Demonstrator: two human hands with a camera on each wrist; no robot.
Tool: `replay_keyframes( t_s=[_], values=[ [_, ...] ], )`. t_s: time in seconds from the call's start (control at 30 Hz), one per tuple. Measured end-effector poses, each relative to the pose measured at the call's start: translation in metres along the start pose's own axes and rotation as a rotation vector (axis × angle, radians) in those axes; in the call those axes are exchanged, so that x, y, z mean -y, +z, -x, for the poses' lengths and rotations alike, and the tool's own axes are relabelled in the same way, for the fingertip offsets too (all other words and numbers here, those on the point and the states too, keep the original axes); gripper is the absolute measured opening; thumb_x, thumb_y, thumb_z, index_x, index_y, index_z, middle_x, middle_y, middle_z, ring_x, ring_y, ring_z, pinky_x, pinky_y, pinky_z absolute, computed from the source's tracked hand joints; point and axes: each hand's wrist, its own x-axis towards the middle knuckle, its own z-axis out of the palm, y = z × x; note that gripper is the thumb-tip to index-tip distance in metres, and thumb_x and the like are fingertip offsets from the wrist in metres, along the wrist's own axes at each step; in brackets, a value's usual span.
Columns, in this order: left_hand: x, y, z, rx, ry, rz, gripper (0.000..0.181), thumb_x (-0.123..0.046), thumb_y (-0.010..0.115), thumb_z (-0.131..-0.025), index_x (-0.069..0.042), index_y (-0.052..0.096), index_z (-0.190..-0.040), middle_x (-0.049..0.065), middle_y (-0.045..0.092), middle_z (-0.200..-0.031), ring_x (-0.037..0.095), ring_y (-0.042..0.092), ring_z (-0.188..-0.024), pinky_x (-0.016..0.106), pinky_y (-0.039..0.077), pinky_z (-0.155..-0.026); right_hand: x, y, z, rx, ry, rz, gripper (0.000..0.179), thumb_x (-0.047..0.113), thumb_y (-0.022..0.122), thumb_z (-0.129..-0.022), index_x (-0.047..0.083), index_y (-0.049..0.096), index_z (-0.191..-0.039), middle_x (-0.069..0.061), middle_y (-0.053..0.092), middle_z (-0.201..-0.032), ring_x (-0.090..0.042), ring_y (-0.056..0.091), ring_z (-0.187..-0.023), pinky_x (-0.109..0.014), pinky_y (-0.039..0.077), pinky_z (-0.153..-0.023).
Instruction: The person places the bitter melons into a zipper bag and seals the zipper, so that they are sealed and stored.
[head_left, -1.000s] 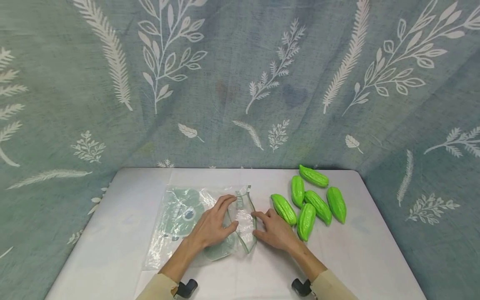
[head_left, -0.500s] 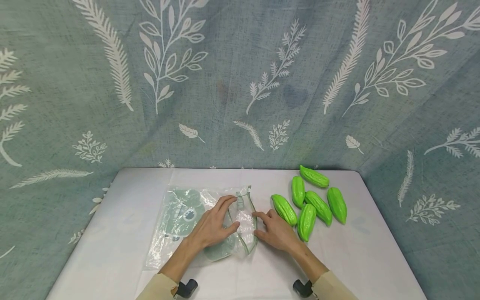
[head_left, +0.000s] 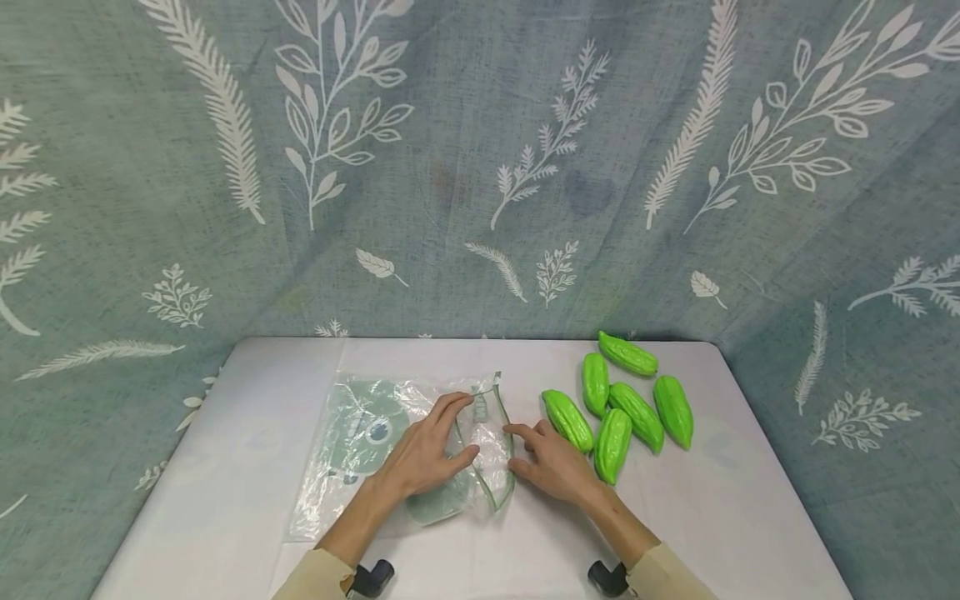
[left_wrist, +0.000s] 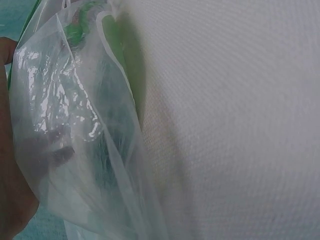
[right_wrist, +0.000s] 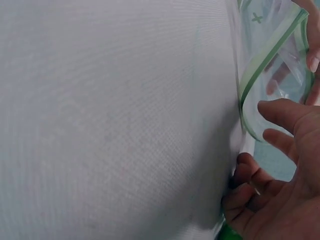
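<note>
A clear zip bag with green seal strips and a pale green printed design lies flat, its mouth parted toward the right. Over its upper side spreads my left hand, index finger and thumb apart near the upper green strip. In the left wrist view the raised plastic of the bag bulges beside this hand. My right hand has its index finger and thumb stretched to the right lip of the mouth, fingertips at the green strip. Its other fingers are bent.
Several bright green bitter melons lie in a loose group to the right, the nearest just beyond my right hand. The table has a white cover. A leaf-patterned curtain surrounds its back and sides.
</note>
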Motion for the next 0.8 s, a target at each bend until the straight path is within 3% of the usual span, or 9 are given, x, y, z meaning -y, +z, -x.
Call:
replay_keyframes(
  t_s=[0.2, 0.33, 0.6, 0.8],
  values=[
    [0.001, 0.0, 0.001, -0.006, 0.004, -0.008, 0.074, -0.044, 0.07, -0.088, -0.02, 0.041, -0.151, -0.009, 0.039, -0.151, 0.015, 0.061, -0.086, 0.034, 0.056, -0.074, 0.006, -0.011, 0.002, 0.006, -0.007, -0.07, 0.053, 0.031, 0.07, -0.093, 0.021, 0.056, -0.143, -0.005, 0.061, -0.102, -0.013, 0.059, -0.084, -0.03, 0.051, -0.068],
    [0.002, -0.001, 0.0, -0.007, 0.008, -0.013, 0.074, -0.044, 0.07, -0.088, -0.02, 0.041, -0.151, -0.008, 0.039, -0.15, 0.013, 0.058, -0.08, 0.031, 0.055, -0.071, 0.008, -0.024, 0.001, -0.018, -0.018, -0.093, 0.051, 0.026, 0.07, -0.094, 0.018, 0.056, -0.143, -0.009, 0.062, -0.105, -0.014, 0.059, -0.085, -0.031, 0.05, -0.067],
    [0.0, -0.003, 0.0, 0.001, 0.002, -0.002, 0.074, -0.043, 0.07, -0.088, -0.019, 0.041, -0.152, -0.007, 0.039, -0.151, 0.011, 0.054, -0.074, 0.026, 0.051, -0.064, 0.007, -0.053, -0.001, -0.034, 0.052, -0.098, 0.048, 0.033, 0.068, -0.096, 0.026, 0.057, -0.142, -0.01, 0.061, -0.115, -0.012, 0.055, -0.077, -0.028, 0.048, -0.063],
    [-0.001, -0.003, 0.002, 0.007, -0.004, -0.006, 0.074, -0.043, 0.069, -0.088, -0.019, 0.04, -0.152, -0.008, 0.039, -0.151, 0.011, 0.053, -0.073, 0.026, 0.05, -0.063, -0.001, -0.067, -0.002, -0.065, 0.101, -0.097, 0.049, 0.034, 0.07, -0.095, 0.025, 0.058, -0.141, -0.009, 0.061, -0.108, -0.015, 0.054, -0.072, -0.029, 0.047, -0.059]
  ],
)
